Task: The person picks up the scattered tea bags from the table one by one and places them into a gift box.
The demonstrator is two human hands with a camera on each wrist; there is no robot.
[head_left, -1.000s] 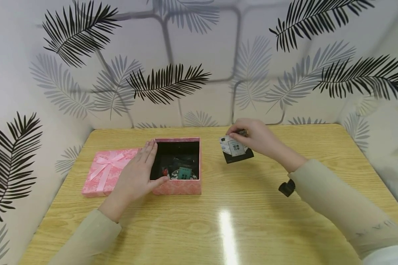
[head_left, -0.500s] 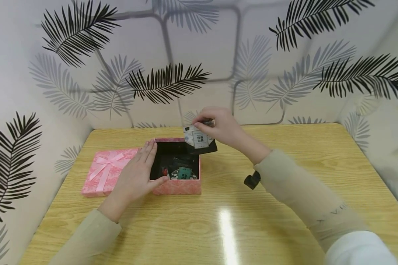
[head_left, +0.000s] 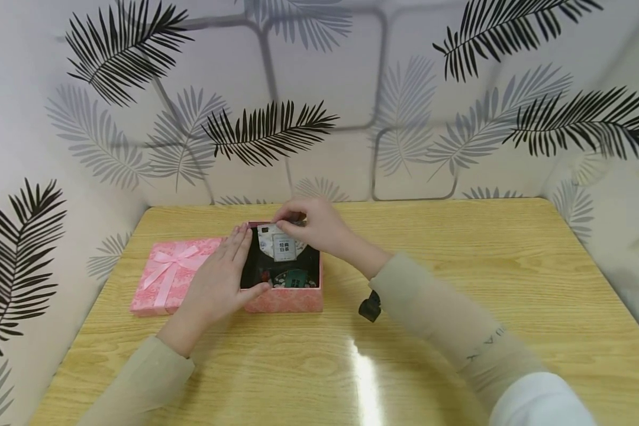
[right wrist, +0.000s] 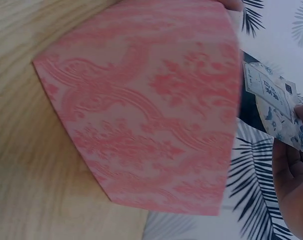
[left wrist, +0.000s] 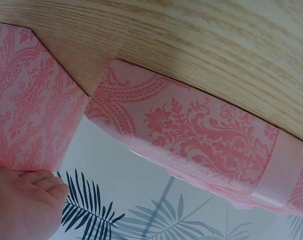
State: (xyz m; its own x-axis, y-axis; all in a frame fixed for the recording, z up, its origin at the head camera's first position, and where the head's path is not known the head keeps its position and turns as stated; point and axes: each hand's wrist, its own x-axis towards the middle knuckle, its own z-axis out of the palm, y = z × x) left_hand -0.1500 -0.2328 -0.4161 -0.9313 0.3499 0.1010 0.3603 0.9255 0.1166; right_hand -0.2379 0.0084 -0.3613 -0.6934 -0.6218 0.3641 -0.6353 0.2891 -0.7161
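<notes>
My right hand (head_left: 322,228) pinches a flat tea packet (head_left: 284,247) by its upper edge. The packet is white with a floral print and a grey label, dark on its lower part. It hangs over the opening of a pink patterned box (head_left: 284,300), overlapping the dark inside in the head view. My left hand (head_left: 217,287) lies along the box's left wall with straight fingers, thumb over the front rim. Inside the box are a green-labelled packet (head_left: 296,278) and a small red item (head_left: 265,276). The right wrist view shows the tea packet (right wrist: 271,97) between thumb and fingers.
Left of the box lies its pink lid (head_left: 162,287) with a ribbon bow, partly behind my left hand. Everything stands on a wooden table (head_left: 431,248) near its back edge, before a wall (head_left: 319,71) with a leaf print.
My right hand has carried the tea packet leftward from beside the box, and lowered it over the opening. The left hand has stayed on the box.
</notes>
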